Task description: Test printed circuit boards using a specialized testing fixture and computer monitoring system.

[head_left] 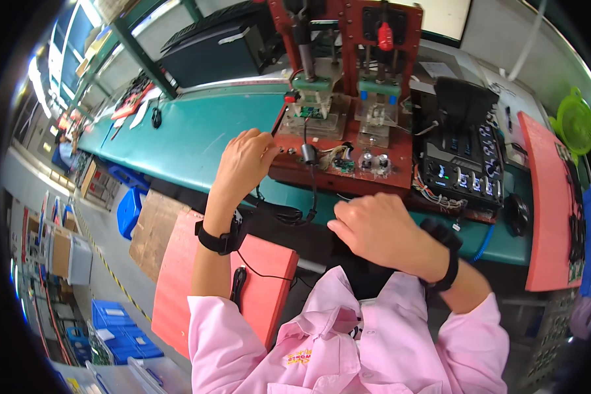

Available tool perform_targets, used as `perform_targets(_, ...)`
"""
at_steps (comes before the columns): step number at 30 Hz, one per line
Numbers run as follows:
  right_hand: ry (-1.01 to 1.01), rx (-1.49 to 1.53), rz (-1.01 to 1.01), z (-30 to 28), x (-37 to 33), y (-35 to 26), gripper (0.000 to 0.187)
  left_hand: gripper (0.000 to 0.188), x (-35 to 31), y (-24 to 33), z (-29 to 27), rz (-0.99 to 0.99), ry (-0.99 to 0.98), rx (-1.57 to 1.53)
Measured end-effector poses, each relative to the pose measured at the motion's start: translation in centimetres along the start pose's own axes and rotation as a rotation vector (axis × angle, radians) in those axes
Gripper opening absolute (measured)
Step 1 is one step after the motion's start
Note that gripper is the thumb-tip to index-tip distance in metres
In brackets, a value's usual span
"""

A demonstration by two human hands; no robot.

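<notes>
My left hand (246,161) is at the left front corner of a red test fixture (368,177), its fingers bent down and pressed together. Whatever they may hold is hidden behind the back of the hand. My right hand (384,230) is curled closed in front of the fixture, above my lap, with its fingertips out of sight. A green circuit board (313,113) sits in the fixture's left station, under a raised press. From there a black cable with a ferrite lump (308,154) hangs over the front edge into a loose coil (282,213) between my hands.
Right of the fixture stands a black control unit (463,164) with knobs, and a black mouse (517,215). Pink foam (548,210) holding black cables lies at far right. Another pink foam sheet (177,282) with a black cable (239,285) is at lower left. A dark case (210,56) stands behind.
</notes>
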State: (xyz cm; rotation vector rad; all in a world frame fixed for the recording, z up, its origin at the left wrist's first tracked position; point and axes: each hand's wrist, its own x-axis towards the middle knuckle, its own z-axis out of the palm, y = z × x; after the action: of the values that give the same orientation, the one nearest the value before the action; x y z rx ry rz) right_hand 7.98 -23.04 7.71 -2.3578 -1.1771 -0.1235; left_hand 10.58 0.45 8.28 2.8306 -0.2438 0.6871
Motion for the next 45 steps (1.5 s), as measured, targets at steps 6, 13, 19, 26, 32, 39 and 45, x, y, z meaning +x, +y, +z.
perform_targets(6,-0.039,-0.647,-0.217,-1.2,7.5,-0.6,0.017,0.012,1.6,-1.5,3.0,0.134,-0.063,0.153)
perform_targets(13,-0.027,-0.783,-0.283,3.4,11.9,1.2,0.018,0.017,1.0,-1.7,3.1,0.228,0.020,0.110)
perform_targets(19,0.100,-0.654,-0.285,5.3,12.4,2.9,0.016,0.018,2.1,-1.3,1.8,0.217,-0.188,0.050)
perform_targets(26,0.341,-0.540,-0.318,6.4,13.0,3.3,0.015,0.010,1.5,-2.4,3.2,0.183,-0.061,0.143)
perform_targets(32,0.237,-0.534,-0.260,6.6,13.7,3.1,0.018,0.011,1.1,-2.9,4.2,0.071,0.047,0.041)
perform_targets(39,0.003,-0.691,-0.173,6.5,14.6,1.0,0.023,0.018,0.4,-1.9,2.1,-0.066,0.065,0.034)
perform_targets(45,0.114,-0.746,-0.153,7.6,13.8,1.3,0.022,0.014,0.0,-1.1,1.3,-0.143,-0.019,0.003)
